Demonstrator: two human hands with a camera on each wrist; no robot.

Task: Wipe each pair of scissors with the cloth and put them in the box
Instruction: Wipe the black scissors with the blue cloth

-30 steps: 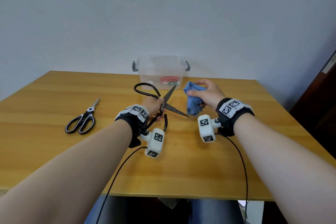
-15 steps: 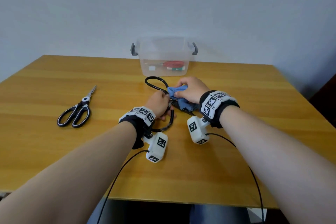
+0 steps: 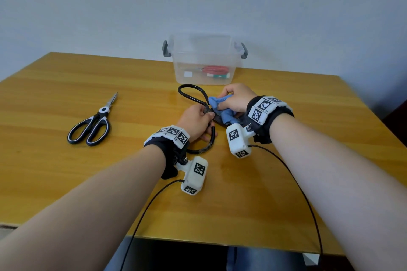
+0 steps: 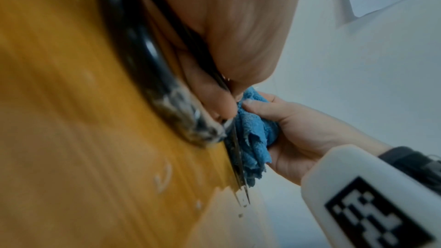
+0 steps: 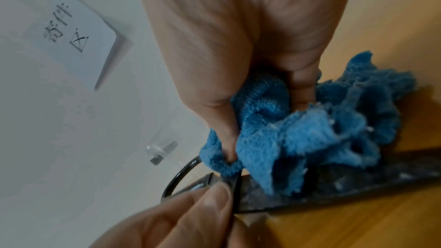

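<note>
My left hand (image 3: 199,120) grips large black iron scissors (image 3: 191,95) near their pivot, low over the table's middle. Their blades (image 5: 346,188) point right and are shut together. My right hand (image 3: 233,99) holds a bunched blue cloth (image 3: 222,109) pressed against the blades just beyond the pivot. In the left wrist view the cloth (image 4: 253,139) lies along the blades (image 4: 240,169), whose tip reaches past it. The clear plastic box (image 3: 206,61) stands at the table's far edge with red-handled scissors (image 3: 214,70) inside. Black-and-white scissors (image 3: 92,125) lie on the table to the left.
The wooden table (image 3: 66,171) has a white wall behind it. A paper note (image 5: 71,33) hangs on the wall. Cables run from both wrist cameras over the near table edge.
The right hand brought the cloth from beside the open blades onto them. The blades are now shut and the scissors sit lower over the table. The head view tilted down.
</note>
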